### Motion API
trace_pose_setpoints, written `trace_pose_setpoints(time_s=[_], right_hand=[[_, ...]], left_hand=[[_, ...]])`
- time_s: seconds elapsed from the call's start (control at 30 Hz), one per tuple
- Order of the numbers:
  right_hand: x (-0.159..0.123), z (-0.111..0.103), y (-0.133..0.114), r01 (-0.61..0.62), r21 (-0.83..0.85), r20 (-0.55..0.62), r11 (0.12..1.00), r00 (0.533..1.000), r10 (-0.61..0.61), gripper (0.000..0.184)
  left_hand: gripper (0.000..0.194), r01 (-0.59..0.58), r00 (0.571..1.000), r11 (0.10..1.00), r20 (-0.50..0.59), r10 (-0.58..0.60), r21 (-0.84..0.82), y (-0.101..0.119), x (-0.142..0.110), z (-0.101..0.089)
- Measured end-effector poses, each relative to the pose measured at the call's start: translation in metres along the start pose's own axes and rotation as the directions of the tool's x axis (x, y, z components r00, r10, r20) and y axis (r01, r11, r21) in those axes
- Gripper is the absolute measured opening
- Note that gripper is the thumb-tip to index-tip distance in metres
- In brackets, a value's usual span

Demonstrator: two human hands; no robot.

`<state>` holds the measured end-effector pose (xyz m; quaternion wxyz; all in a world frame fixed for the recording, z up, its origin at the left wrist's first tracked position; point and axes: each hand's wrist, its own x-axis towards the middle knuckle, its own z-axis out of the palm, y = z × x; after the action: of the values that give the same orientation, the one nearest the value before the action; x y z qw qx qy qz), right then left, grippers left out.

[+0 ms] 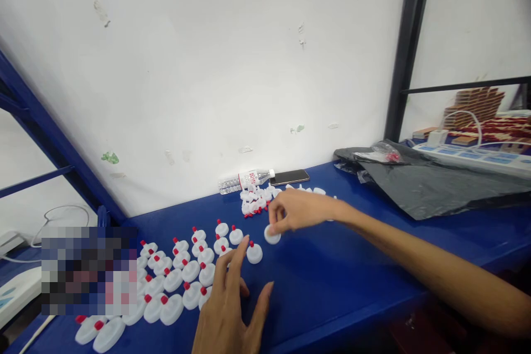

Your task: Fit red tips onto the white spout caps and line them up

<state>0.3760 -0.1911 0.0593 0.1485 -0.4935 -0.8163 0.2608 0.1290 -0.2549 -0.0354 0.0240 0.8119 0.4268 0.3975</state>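
Note:
On the blue table (332, 276) lie rows of several white round caps with red tips (182, 274). My right hand (296, 211) reaches across from the right and pinches one white cap (272, 235) that rests on the table. My left hand (230, 310) lies flat near the front edge with fingers spread, its fingertips beside the nearest caps; it holds nothing. One finished cap (254, 253) stands just in front of my left fingertips. A loose pile of white caps and red pieces (257, 200) sits behind my right hand.
A plastic water bottle (244, 181) lies on its side against the white wall, with a dark phone (290, 177) next to it. A grey plastic bag (431, 185) covers the right side. A power strip (473, 156) lies at the far right. A blurred patch is at the left.

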Motion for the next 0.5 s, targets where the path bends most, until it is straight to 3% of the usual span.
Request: trace_pose_setpoints(time_s=[0.07, 0.17, 0.3, 0.4, 0.5], right_hand=[[0.000, 0.015, -0.011, 0.059, 0.125, 0.088, 0.990, 0.994, -0.070, 0.038], [0.000, 0.027, -0.021, 0.047, 0.341, 0.211, 0.939, 0.970, -0.125, 0.044], [0.001, 0.014, -0.015, 0.047, 0.440, 0.299, 0.897, 0.934, -0.195, 0.042], [0.004, -0.003, 0.000, 0.094, 0.273, 0.110, 0.957, 0.986, -0.128, 0.037], [0.007, -0.011, 0.015, -0.051, -0.029, -0.163, 0.998, 0.985, 0.046, 0.030]], left_hand=[[0.050, -0.079, 0.997, 0.997, 0.024, 0.079, 0.010, -0.004, 0.000, -0.001], [0.034, -0.195, 0.980, 0.981, 0.038, 0.196, -0.021, -0.009, -0.001, -0.001], [0.036, -0.265, 0.962, 0.963, -0.053, 0.268, 0.057, -0.008, -0.003, 0.000], [0.043, -0.209, 0.975, 0.977, -0.074, 0.212, 0.049, -0.003, -0.003, 0.000], [0.047, -0.209, 0.978, 0.978, -0.003, 0.209, -0.001, -0.001, 0.000, -0.003]])
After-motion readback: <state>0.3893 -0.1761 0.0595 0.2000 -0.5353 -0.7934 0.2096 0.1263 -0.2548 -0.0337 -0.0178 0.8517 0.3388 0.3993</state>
